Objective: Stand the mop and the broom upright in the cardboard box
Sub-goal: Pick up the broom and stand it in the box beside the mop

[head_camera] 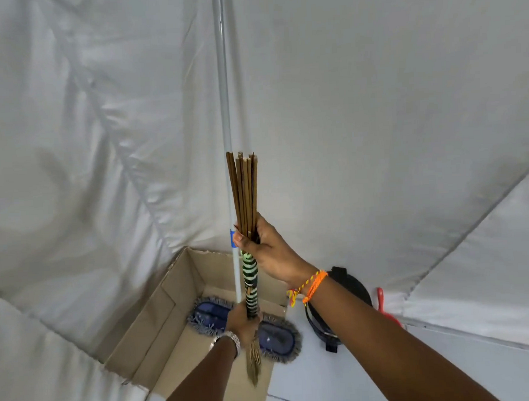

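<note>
The broom (244, 186) is a bundle of brown sticks with a green-and-black wrapped grip, held upright over the open cardboard box (158, 310). My right hand (269, 249) grips the sticks just above the wrapping. My left hand (243, 321) holds the broom lower down, close to the mop pole; thin bristles hang below it. The mop's white pole (225, 110) stands upright behind the broom. Its blue fringed head (273, 337) lies across the box, one end over the right edge.
White sheeting covers the walls all around and drapes at the lower left. A black round object with a strap (339, 306) and a red plastic tool (383, 307) lie on the white floor right of the box.
</note>
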A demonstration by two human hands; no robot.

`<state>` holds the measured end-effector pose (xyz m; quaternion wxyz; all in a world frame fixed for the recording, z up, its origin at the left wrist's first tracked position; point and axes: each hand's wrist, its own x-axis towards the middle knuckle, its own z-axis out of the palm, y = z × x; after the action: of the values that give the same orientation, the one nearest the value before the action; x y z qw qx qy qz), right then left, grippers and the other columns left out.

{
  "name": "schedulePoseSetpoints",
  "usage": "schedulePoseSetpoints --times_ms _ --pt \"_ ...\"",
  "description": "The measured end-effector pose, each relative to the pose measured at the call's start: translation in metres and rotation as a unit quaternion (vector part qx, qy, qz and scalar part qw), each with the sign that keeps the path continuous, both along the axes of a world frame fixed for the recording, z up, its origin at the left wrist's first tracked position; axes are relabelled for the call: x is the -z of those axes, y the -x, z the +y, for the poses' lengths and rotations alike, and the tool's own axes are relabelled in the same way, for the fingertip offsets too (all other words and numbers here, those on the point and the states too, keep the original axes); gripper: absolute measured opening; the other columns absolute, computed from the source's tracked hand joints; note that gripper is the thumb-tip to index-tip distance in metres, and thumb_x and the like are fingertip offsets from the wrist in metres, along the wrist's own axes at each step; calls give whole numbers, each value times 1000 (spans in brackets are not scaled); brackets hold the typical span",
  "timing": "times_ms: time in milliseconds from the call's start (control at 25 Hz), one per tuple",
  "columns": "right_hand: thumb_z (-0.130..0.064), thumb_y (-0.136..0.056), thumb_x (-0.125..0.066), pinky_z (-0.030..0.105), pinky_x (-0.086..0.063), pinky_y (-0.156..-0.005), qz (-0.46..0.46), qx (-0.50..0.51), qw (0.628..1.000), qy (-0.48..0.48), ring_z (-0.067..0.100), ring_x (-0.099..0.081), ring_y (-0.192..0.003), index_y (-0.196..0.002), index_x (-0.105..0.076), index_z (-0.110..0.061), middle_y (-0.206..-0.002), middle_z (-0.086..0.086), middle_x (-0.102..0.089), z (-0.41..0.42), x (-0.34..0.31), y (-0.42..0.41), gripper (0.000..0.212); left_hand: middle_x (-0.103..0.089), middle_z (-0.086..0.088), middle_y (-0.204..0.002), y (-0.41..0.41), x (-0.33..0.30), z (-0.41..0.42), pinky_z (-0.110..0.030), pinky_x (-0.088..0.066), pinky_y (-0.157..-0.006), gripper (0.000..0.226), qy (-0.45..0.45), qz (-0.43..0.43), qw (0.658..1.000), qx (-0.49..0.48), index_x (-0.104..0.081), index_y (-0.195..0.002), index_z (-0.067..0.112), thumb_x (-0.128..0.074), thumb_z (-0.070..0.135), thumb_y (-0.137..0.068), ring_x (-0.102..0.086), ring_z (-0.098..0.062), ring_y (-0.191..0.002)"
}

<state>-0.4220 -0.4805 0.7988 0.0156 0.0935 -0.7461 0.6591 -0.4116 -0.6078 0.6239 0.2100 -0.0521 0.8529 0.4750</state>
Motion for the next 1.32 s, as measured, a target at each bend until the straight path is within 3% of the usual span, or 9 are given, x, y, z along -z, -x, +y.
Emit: schedulePoseSetpoints --times_ms 120,200,360,520,640,880,1080,1200,1320 --pt "-13 -97 -54 26 -46 -86 -20 -13 999 -24 -1 -54 -86 -118 -46 -6 -93 -13 -53 -36 4 42 23 -66 -33 -106 50 12 -38 -49 -48 -94 19 12 -20 1000 -19 -60 -101 -10 -59 -9 -82 -62 -42 -104" --pt "-12 -98 -52 21 -47 -89 -30 -21 998 -42 4 -56 -94 -123 -44 -3 -104 -4 -58 -54 5 63 28 -64 -32 -113 73 16 -59 -49 -47 -99 27 17 -31 999 -31 -58 -109 -11 -57 -11 -83 -60 -43 -110" --pt "-13 -97 -55 31 -47 -100 -33 -12 996 -86 20 -58 -112 -131 -45 -4 -124 14 -61 -96 29 110 36 -65 -25 -111 117 44 -109 -40 -46 -89 33 70 -16 997 7 -52 -117 -5 -59 -3 -85 -60 -38 -106" --pt "-13 -92 -62 34 -51 -92 -45 14 990 -132 16 -60 -99 -120 -54 -8 -103 -1 -63 -140 101 174 30 -64 -16 -97 177 113 -157 -34 -44 -77 28 98 -6 995 7 -57 -112 1 -61 -1 -84 -61 -34 -94" --pt "-14 -90 -64 33 -52 -85 -56 28 985 -158 20 -63 -94 -112 -56 -10 -100 3 -67 -170 173 233 24 -63 -10 -85 233 186 -189 -32 -43 -73 22 119 5 993 -14 -63 -102 4 -64 1 -81 -64 -36 -90" --pt "-8 -89 -63 8 -43 -68 -59 23 980 -187 13 -58 -85 -115 -55 -11 -94 -2 -63 -206 287 329 26 -70 -19 -104 322 308 -216 -32 -42 -75 23 121 4 993 -12 -61 -110 8 -60 17 -89 -64 -38 -100" --pt "-3 -89 -61 36 -52 -87 -70 -4 972 -226 29 -65 -97 -124 -54 -9 -107 15 -69 -229 354 401 37 -67 -22 -112 378 384 -229 -39 -45 -80 31 120 -25 992 -26 -54 -119 7 -51 27 -96 -62 -42 -105" --pt "-3 -90 -59 39 -53 -90 -71 -12 969 -236 31 -64 -100 -128 -52 -9 -110 16 -68 -234 381 435 39 -66 -22 -113 403 412 -231 -36 -42 -75 28 107 -47 992 -45 -52 -118 8 -45 25 -98 -61 -42 -104" --pt "-4 -90 -58 33 -50 -85 -69 -12 967 -247 31 -63 -99 -126 -52 -9 -108 16 -68 -237 390 461 36 -66 -19 -118 417 420 -233 -40 -48 -86 29 78 -67 994 -43 -51 -122 10 -46 23 -97 -61 -39 -109"
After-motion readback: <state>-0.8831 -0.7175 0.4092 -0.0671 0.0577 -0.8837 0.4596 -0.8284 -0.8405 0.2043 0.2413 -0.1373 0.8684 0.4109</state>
